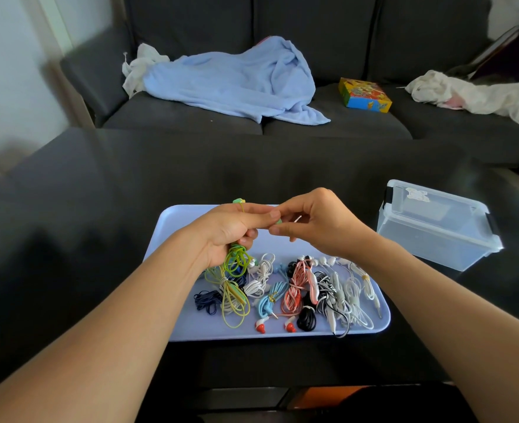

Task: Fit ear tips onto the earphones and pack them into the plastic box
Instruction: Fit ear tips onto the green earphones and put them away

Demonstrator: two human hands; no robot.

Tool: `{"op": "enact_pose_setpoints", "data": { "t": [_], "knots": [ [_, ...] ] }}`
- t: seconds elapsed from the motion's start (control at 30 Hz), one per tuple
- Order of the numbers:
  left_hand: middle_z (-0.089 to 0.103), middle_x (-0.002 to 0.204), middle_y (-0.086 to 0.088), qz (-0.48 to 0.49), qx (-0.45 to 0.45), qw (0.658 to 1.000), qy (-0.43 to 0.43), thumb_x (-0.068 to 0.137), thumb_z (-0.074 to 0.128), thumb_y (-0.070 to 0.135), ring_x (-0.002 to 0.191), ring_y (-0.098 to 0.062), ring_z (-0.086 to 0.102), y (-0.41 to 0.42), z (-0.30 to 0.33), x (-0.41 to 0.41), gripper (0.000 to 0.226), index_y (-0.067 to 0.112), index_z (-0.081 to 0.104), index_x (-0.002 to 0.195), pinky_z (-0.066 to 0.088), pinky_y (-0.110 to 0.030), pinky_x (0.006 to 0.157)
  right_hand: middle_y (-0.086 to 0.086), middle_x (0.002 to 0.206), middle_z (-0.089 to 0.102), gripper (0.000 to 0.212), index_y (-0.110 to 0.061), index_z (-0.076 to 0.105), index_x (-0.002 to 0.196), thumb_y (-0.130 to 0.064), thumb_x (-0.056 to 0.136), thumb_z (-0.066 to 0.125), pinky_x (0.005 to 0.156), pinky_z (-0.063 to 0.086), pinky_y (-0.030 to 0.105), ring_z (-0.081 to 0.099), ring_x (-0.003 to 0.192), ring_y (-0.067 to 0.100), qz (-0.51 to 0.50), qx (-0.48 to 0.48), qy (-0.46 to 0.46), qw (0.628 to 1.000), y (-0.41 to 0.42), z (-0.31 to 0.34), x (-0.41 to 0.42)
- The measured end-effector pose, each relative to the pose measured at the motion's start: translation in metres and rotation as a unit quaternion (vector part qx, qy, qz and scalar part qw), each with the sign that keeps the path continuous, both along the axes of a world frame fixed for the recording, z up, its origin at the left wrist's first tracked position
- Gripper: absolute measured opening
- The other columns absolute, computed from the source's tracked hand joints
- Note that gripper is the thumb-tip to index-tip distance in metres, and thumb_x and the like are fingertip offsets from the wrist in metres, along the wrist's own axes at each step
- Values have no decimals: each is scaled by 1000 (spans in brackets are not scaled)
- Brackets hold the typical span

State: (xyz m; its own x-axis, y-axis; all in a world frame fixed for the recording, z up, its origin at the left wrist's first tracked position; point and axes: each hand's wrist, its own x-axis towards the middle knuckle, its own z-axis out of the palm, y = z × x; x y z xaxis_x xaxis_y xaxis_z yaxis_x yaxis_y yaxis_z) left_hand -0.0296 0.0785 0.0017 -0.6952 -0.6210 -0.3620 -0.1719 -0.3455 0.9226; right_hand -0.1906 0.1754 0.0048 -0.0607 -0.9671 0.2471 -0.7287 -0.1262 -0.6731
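Above a lilac tray (pixel 179 328), my left hand (pixel 227 233) grips a bundled green earphone (pixel 236 260); its coiled cord hangs below my palm and one green earbud pokes out above my fingers. My right hand (pixel 316 224) pinches the other green earbud at my left fingertips, the two hands touching. Whether a tip is on that bud is hidden by my fingers. Several coiled earphones (pixel 295 288) in yellow, navy, white, blue, pink and black lie across the tray's near half. A clear plastic box (pixel 435 227) with its lid on stands to the right of the tray.
The tray and box rest on a dark table (pixel 69 239). Behind it is a dark grey sofa holding a light blue blanket (pixel 237 83), a colourful small box (pixel 364 94) and pale cloths (pixel 472 96) at the right.
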Motion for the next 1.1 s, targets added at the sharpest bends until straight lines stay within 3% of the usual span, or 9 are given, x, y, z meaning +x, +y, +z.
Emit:
{"op": "enact_pose_setpoints", "data": {
  "t": [0.17, 0.27, 0.33, 0.43, 0.57, 0.7, 0.9, 1.0, 1.1],
  "knots": [
    [70, 84, -3, 35, -41, 998, 12, 91, 69, 32, 54, -5, 45, 4, 4, -6, 21, 14, 73, 102, 34, -15, 40, 10, 85, 74, 20, -9, 75, 113, -14, 96, 66, 71, 57, 24, 67, 70, 10, -19, 29, -90, 995, 1, 1, -5],
    [72, 85, -7, 98, -46, 994, 16, 101, 42, 55, 51, -12, 50, 7, 8, -13, 52, 9, 67, 104, 35, -21, 40, 14, 82, 68, 22, -2, 72, 117, -7, 100, 59, 68, 55, 19, 63, 67, 7, -58, 34, -189, 980, 0, 1, -7],
    [72, 79, -9, 117, -77, 990, 9, 105, 28, 53, 45, -14, 48, 9, 7, -15, 57, 7, 63, 107, 33, -23, 38, 17, 81, 69, 21, 1, 72, 114, -6, 98, 61, 69, 56, 20, 65, 68, 13, -72, 40, -259, 962, 0, 2, -8],
    [71, 72, -8, 116, -156, 981, -18, 108, 24, 43, 43, -15, 43, 12, 4, -17, 49, 6, 58, 109, 32, -22, 38, 18, 85, 73, 17, 0, 75, 106, -8, 93, 67, 72, 59, 24, 70, 75, 21, -114, 47, -316, 941, 2, 0, -18],
    [73, 74, -8, 62, -288, 950, -107, 107, 30, 39, 43, -16, 44, 10, -3, -15, 41, 10, 58, 104, 33, -19, 37, 7, 78, 75, 3, -12, 78, 84, -15, 86, 78, 63, 59, 23, 71, 72, 20, -273, 56, -127, 952, 4, -22, -52],
    [76, 79, -7, -2, -318, 936, -148, 107, 35, 39, 44, -14, 46, 10, -6, -10, 34, 15, 58, 102, 36, -18, 39, -1, 72, 68, 15, -14, 78, 88, -21, 77, 86, 57, 46, 18, 57, 58, 7, -220, 150, 20, 964, -3, -45, -49],
    [75, 80, -10, 0, -282, 952, -119, 107, 37, 34, 47, -17, 42, 6, -8, -5, 35, 8, 59, 99, 34, -22, 41, 3, 79, 71, 13, -12, 78, 92, -18, 82, 82, 67, 52, 25, 62, 66, 12, -218, 126, 86, 964, -19, -51, -40],
    [72, 77, -8, -3, -235, 966, -105, 103, 49, 35, 49, -15, 39, 5, -8, -3, 31, 9, 66, 100, 34, -22, 41, 1, 78, 69, 9, -8, 76, 87, -16, 84, 78, 63, 49, 22, 62, 68, 12, -224, 122, 103, 961, -21, -54, -35],
    [74, 73, -2, 13, -206, 972, -108, 97, 64, 24, 48, -12, 38, 2, -11, -2, 18, 8, 71, 98, 36, -20, 40, -1, 75, 66, 6, -7, 73, 84, -12, 87, 72, 57, 43, 17, 58, 68, 12, -232, 122, 122, 957, -22, -54, -32]
  ]
}}
